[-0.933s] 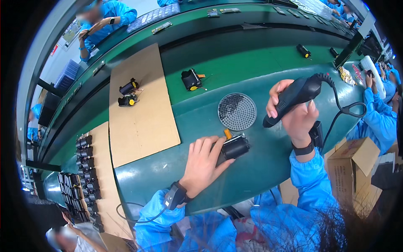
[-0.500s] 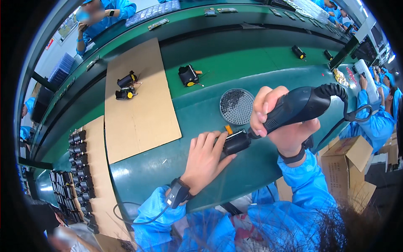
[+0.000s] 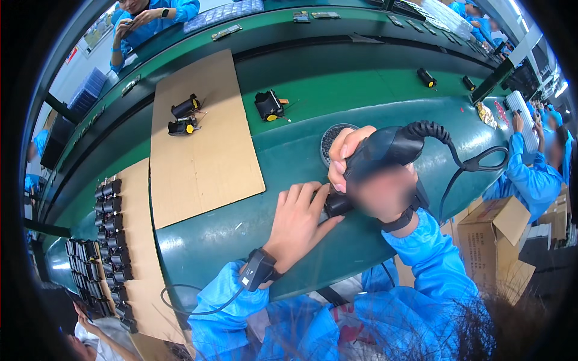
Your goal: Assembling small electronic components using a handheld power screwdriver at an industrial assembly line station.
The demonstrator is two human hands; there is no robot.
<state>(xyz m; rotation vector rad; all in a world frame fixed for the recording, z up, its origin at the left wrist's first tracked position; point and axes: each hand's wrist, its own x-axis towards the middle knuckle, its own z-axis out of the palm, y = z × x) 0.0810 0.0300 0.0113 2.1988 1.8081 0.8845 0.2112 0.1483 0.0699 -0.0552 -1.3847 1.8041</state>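
One black cylindrical module (image 3: 338,205) lies at your left hand's (image 3: 295,224) two o'clock, held between spread thumb and forefinger; your right hand (image 3: 383,191) clasps a corded tool (image 3: 385,146).

Scene is brightly lit; white glare is reflected off the glossy green tabletop (image 3: 205,246). The upper part of the large cardboard sheet (image 3: 205,162) is shaded. The right hand (image 3: 382,189) is heavily blurred. Straight edges are bent rimward; corners are blacked out.
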